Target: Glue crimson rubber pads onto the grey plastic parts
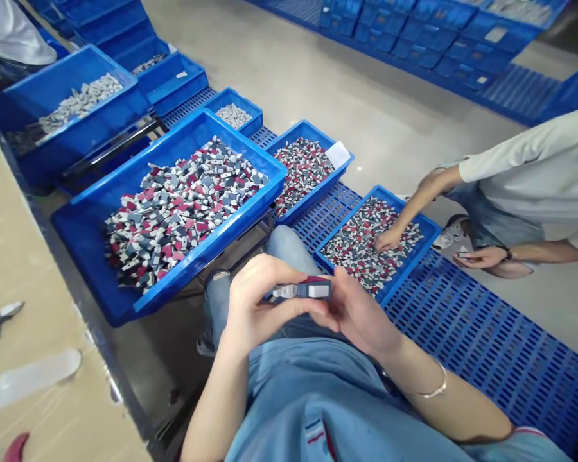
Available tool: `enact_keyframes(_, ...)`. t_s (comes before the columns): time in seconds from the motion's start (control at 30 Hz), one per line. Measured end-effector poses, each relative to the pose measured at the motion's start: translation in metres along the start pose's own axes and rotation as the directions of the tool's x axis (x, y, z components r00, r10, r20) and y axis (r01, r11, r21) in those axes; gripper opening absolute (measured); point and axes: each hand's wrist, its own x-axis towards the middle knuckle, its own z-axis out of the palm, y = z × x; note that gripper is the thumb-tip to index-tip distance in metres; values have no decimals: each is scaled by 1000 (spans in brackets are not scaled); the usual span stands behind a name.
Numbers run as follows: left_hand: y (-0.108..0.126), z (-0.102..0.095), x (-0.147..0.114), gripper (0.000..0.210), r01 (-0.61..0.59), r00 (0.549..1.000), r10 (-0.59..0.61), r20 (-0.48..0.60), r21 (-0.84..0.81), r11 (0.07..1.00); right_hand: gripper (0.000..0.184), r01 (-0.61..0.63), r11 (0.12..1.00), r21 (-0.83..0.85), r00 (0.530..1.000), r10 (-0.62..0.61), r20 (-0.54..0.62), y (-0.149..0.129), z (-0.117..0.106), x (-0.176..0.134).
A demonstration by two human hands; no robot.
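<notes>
Blue shirt [279,398], striped tab [315,433], red-and-white sleeve trim [531,432], thin silvery bracelet [433,392], blue jeans [291,247]

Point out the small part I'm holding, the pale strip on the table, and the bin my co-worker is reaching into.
Red, grey and white part [304,290]: head view, ribbed grey middle.
Pale strip [33,380]: head view, its middle.
Blue bin [413,263]: head view, near-right rim.

Left fingers [275,271] and right fingers [350,292] hold a part [302,290].

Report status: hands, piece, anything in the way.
Left grip, right grip: both on gray-and-maroon piece. Nothing seen blocking it. Co-worker's reaching hand apart, in a blue bin.
</notes>
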Motion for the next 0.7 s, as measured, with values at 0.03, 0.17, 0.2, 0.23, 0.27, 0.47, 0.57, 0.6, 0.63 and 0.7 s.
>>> enact_keyframes(0.03, 1, 1, 0, 26, -15, 999, 15, -30, -7, 1000, 56, 180, 970, -164, 979, -192, -64, 0, -2, -4)
enact_keyframes(0.17, 0, 15, -5, 28, -15, 997, 6, -77, -118, 993, 38, 571, 522, -634, 731, -675, 102, -1, -11, -15)
enact_keyframes(0.2, -1, 18, -7, 28, 0, 997, -12, -72, -160, 987, 36, 587, 442, -678, 703, -693, 158, 0, -13, -17)
enact_keyframes(0.23, -2, 22, -9, 29, 26, 998, -38, -57, -205, 978, 32, 590, 386, -710, 687, -702, 190, 0, -15, -17)
enact_keyframes(0.27, -4, 24, -10, 31, 64, 997, -74, -31, -249, 966, 28, 585, 344, -735, 672, -712, 201, 0, -17, -18)
enact_keyframes(0.47, -8, 23, -10, 37, 184, 983, -169, 74, -345, 920, 22, 547, 142, -825, 627, -723, 291, -3, -19, -18)
enact_keyframes(0.57, -7, 18, -6, 36, 154, 986, -125, 112, -304, 940, 21, 550, 91, -830, 626, -704, 337, -6, -18, -18)
enact_keyframes(0.6, -6, 17, -5, 35, 153, 985, -121, 125, -293, 944, 20, 555, 81, -828, 621, -702, 348, -6, -18, -18)
enact_keyframes(0.63, -5, 17, -4, 34, 147, 985, -115, 125, -285, 947, 19, 562, 72, -824, 615, -703, 357, -7, -17, -18)
enact_keyframes(0.7, -4, 18, -4, 34, 127, 990, -103, 98, -274, 953, 18, 568, 58, -821, 605, -706, 369, -7, -17, -18)
